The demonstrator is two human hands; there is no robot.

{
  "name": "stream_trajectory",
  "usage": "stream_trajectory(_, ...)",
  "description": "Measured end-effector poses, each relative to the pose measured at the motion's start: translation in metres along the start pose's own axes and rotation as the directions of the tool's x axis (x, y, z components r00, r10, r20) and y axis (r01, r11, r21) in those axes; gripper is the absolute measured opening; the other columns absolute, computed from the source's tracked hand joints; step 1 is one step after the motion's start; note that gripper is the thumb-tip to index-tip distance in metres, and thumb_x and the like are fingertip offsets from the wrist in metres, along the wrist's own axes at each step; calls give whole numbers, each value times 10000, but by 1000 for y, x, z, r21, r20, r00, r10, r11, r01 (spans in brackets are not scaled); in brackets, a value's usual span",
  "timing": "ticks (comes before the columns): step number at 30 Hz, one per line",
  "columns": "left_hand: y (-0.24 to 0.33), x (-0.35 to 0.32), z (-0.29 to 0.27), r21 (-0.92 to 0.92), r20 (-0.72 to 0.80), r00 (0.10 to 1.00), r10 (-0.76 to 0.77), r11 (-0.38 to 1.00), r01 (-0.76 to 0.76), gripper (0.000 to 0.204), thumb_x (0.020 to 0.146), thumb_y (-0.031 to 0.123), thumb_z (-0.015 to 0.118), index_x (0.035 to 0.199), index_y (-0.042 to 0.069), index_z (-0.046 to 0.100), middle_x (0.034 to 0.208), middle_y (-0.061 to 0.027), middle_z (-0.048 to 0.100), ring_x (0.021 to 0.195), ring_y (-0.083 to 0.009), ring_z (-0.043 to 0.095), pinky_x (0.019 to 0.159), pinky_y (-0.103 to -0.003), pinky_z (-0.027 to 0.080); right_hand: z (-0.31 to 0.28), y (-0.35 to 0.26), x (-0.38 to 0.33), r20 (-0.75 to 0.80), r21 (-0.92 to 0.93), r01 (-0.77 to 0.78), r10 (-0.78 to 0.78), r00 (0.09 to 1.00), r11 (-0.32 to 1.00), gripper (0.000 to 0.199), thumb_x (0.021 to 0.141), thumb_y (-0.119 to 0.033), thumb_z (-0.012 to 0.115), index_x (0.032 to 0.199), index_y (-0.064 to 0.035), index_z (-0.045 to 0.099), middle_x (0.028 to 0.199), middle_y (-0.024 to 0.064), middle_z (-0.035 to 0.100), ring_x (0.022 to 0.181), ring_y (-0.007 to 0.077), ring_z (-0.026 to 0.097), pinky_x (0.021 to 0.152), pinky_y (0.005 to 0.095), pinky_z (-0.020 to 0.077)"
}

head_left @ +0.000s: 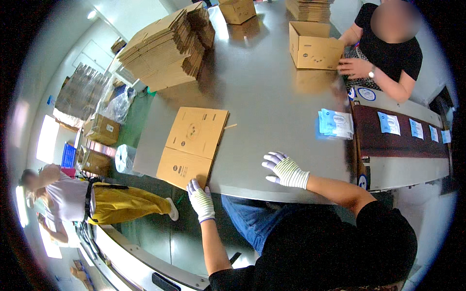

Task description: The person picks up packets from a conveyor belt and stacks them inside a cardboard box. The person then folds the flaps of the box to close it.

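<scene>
A flattened brown cardboard box [198, 130] lies at the left of the metal table, its near end at the table's edge. My left hand [200, 201], in a white glove with striped bands, touches the box's near right corner. Its fingers are stretched out and its thumb stands apart. To the right, my right hand [287, 171], in a similar glove, hovers near the table's front edge with fingers spread and nothing in them. A small pale strip [230, 126] lies just right of the box.
Tall stacks of flattened boxes [162, 48] stand far left. At right, blue-white packets [336, 123] lie beside a dark conveyor belt [403, 145] carrying several more. A co-worker [388, 53] handles an open box [315, 52]. Another person [116, 201] stands at left.
</scene>
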State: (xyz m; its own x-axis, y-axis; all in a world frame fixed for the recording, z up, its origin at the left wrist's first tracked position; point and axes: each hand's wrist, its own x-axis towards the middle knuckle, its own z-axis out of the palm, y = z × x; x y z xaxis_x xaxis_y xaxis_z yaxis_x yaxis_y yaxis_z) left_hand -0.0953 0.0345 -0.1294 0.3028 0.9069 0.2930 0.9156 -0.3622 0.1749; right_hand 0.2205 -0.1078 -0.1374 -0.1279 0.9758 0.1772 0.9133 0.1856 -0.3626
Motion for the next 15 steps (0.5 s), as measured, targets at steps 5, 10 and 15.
stream_trajectory(5,-1,-6,-40,2,-159,976,150,988,-152,388,755,113,693,1103,35,540,1105,-182,595,1040,-379,556,901,-440,462,7,-2,-5,-5,21,-57,57,998,998,529,868,-417,529,1258,-61,509,1351,177,439,1290,340,378,1074,502,308)
stream_trajectory(10,-2,6,-73,-200,-183,983,12,979,-49,273,778,67,678,1037,15,611,946,-169,654,856,-306,643,805,-352,509,8,1,-6,-54,17,-31,32,998,999,518,859,-403,545,1246,-60,519,1343,161,451,1283,334,388,1071,497,311)
stream_trajectory(15,-8,9,-82,-345,-157,986,-59,938,1,277,776,37,687,1038,-11,612,975,-164,640,887,-272,626,829,-331,498,3,-4,-6,-63,25,-31,33,997,999,492,856,-388,553,1222,-60,536,1319,161,470,1274,335,397,1073,490,308)
